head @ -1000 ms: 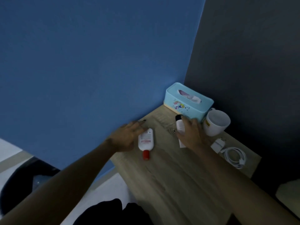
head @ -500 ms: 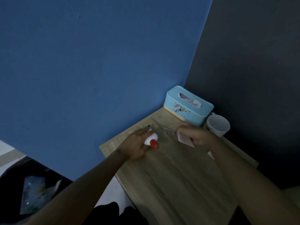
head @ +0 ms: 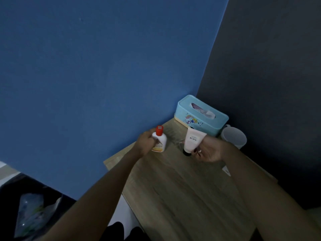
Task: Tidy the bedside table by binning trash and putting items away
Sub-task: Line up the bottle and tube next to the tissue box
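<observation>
My left hand [head: 146, 142] grips a small white bottle with a red cap [head: 159, 140], held upright with the cap on top, just above the wooden bedside table [head: 182, 192]. My right hand [head: 209, 151] holds a pale pink tube [head: 192, 140] with its black cap pointing down, close to the tabletop. The two items are side by side, a short gap between them, in front of the tissue box.
A light blue tissue box [head: 202, 117] stands in the back corner against the blue wall, a white mug [head: 234, 137] to its right. A white charger plug [head: 226, 170] peeks from behind my right forearm. A dark bin with a plastic liner [head: 29, 213] sits at lower left on the floor.
Both hands picked their items off the table: the bottle went from lying flat to upright in my left hand, and the tube now stands cap-down in my right. The view shifted right.
</observation>
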Tool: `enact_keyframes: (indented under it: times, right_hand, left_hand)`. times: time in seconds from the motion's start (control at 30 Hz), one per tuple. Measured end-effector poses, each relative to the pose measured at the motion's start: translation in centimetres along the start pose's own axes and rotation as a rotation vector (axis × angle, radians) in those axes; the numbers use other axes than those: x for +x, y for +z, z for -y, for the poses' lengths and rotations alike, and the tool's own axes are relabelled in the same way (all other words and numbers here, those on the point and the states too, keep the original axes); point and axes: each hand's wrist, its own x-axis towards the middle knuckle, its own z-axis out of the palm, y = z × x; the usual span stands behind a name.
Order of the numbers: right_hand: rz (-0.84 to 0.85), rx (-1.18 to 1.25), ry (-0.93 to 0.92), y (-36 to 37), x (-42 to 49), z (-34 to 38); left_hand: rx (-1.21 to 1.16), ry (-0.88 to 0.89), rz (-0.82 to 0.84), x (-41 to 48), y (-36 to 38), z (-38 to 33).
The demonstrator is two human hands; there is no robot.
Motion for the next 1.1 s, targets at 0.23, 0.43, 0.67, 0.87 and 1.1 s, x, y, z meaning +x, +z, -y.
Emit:
enact_keyframes:
  times: [0.23,0.43,0.67,0.87,1.1]
  right_hand:
    - [-0.557,-0.052,-0.252,0.7,-4.3,-3.4]
    - [-0.902,-0.519,-0.726,3.8,-1.8,-11.3]
    - [-1.135,-0.563,-0.734,6.3,2.6,-11.4]
    - [-1.229,-0.504,-0.854,6.6,5.2,-10.4]
    - [-1.281,-0.537,-0.91,4.4,7.0,-7.3]
  left_hand:
    - [0.008,0.067,-0.091,0.0,0.5,2.4]
    - [0.089,0.022,-0.491,-4.3,6.5,3.6]
    - [0.132,-0.19,-0.58,-2.2,9.3,3.0]
    - [-0.018,-0.151,-0.551,0.3,8.3,2.5]
    - [0.156,-0.007,-0.376,3.4,8.0,1.8]
